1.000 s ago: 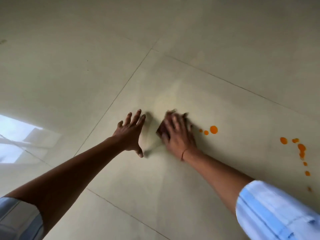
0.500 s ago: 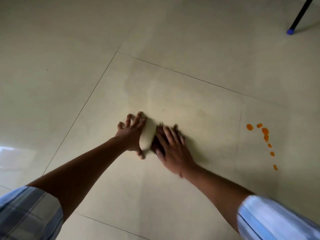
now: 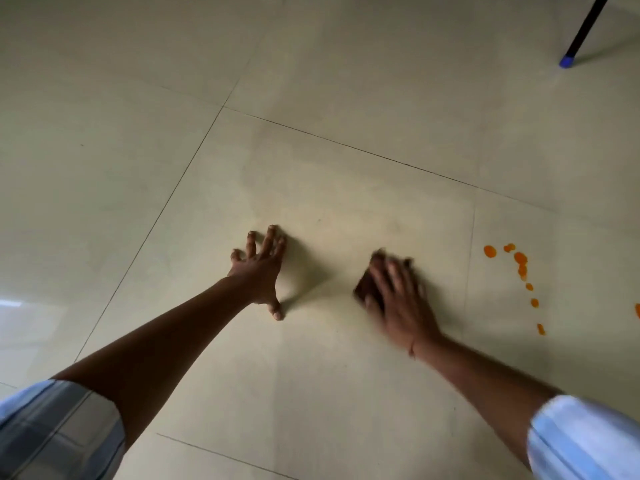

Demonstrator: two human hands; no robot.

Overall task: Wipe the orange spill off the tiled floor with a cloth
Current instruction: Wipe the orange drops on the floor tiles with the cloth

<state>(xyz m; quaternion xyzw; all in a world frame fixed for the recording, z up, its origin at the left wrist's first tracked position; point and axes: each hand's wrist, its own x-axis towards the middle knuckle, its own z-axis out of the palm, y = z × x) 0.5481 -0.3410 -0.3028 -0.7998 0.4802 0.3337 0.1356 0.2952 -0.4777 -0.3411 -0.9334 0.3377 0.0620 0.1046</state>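
Note:
My right hand (image 3: 398, 299) presses flat on a dark brown cloth (image 3: 363, 291) on the beige tiled floor (image 3: 346, 188); the hand is motion-blurred and hides most of the cloth. My left hand (image 3: 261, 268) rests on the floor to its left, fingers spread, holding nothing. A trail of orange spill drops (image 3: 519, 259) curves down the tile to the right of the cloth, well apart from it. One more orange spot (image 3: 637, 310) sits at the right frame edge.
A black furniture leg with a blue foot (image 3: 566, 61) stands at the top right. Grout lines cross the floor. A bright window reflection (image 3: 20, 317) lies on the tiles at the left.
My right hand has slid the cloth to the right, away from my left hand and toward the orange drops. The three drops seen beside the cloth one second ago are gone.

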